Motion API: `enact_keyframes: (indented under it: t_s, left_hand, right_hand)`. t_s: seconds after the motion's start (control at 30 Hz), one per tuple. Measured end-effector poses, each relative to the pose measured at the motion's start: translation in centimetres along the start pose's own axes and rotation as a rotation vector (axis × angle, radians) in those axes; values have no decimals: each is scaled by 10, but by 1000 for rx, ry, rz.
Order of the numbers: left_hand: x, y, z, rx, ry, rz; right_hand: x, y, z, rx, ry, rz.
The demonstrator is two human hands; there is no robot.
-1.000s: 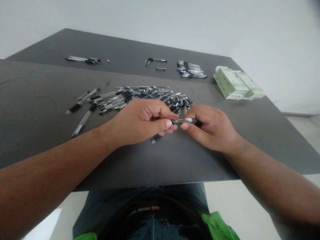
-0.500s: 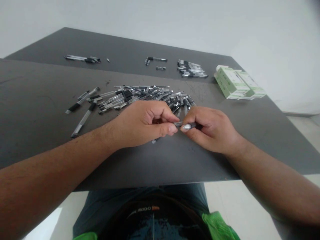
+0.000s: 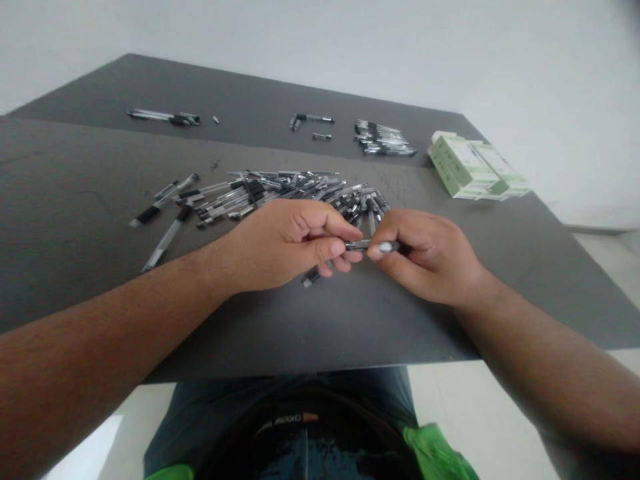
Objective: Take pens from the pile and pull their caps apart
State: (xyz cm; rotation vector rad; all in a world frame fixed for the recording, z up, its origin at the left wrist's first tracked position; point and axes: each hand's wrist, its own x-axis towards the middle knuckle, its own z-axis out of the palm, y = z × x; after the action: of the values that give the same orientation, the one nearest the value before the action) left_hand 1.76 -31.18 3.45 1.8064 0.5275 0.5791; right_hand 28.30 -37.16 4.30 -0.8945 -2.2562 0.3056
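Observation:
A slim pen [image 3: 357, 246] with dark and clear parts lies level between my two hands, above the front of the grey table. My left hand [image 3: 293, 247] has thumb and fingers around its left end. The fingertips are slightly loosened and show beneath it. My right hand [image 3: 427, 257] pinches the right portion between thumb and curled forefinger, covering much of that end. Just behind my hands spreads a pile of pens [image 3: 280, 187], clear-barrelled with black grips. Another pen [image 3: 311, 276] pokes out below my left hand, partly hidden by it.
Loose pens [image 3: 167, 237] lie left of the pile. Farther back are a small group of pens [image 3: 160, 117], a pen with several short caps [image 3: 315, 119], and a neat bunch of pens [image 3: 383, 138]. Green-and-white boxes [image 3: 470, 165] stand at the right edge of the table [image 3: 310, 340].
My right hand has shifted slightly right, and more of the pen shows between my hands. My left fingers have loosened, with their tips now visible under the pen.

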Motion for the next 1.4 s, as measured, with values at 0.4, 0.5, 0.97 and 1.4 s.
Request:
enact_keyframes:
  t_s: [0.4, 0.5, 0.97, 1.4]
  left_hand:
    - [1, 6, -3, 162, 96, 10]
    - [0, 6, -1, 123, 121, 6]
    - [0, -4, 1, 348, 392, 77]
    - [2, -12, -5, 374, 541, 140]
  right_hand:
    - [-2, 2, 5, -38, 2, -30]
    - [-1, -1, 3, -74, 29, -40]
    - [-2, 12, -8, -155, 159, 180]
    - [-2, 20, -16, -278, 162, 186]
